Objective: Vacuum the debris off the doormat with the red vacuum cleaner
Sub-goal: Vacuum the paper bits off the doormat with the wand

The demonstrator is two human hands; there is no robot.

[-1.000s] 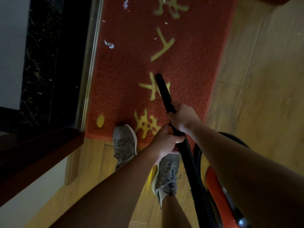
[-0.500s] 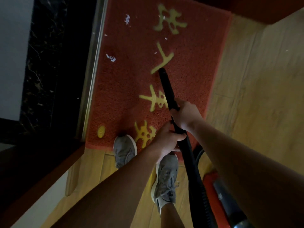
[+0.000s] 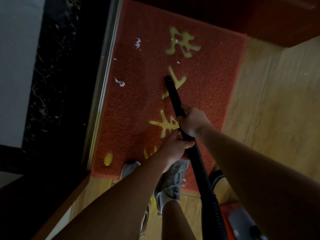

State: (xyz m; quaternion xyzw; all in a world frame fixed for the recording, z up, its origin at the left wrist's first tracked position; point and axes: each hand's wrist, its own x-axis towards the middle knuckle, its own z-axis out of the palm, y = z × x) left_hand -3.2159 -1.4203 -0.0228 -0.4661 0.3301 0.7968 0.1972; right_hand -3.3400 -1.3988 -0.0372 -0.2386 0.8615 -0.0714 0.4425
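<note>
A red doormat (image 3: 138,108) with yellow characters lies on the floor ahead of me. White paper scraps (image 3: 119,82) and more white scraps (image 3: 138,43) lie on its left and far parts, with smaller bits (image 3: 178,62) near the top character. The black vacuum tube (image 3: 174,96) slants across the mat, its tip by the second yellow character. My right hand (image 3: 192,121) grips the tube higher up and my left hand (image 3: 174,149) grips it just below. The red vacuum body (image 3: 232,220) sits at the bottom right, mostly hidden by my right arm.
A metal door threshold (image 3: 102,90) and dark marble frame (image 3: 52,75) run along the mat's left edge. My grey sneakers (image 3: 171,184) stand at the mat's near edge. Light wooden floor (image 3: 277,110) lies to the right, and a dark red door or cabinet (image 3: 259,18) stands beyond the mat.
The tube tip has slid farther up the mat, from the third yellow character to the second. Both hands moved forward with it, and I stepped closer.
</note>
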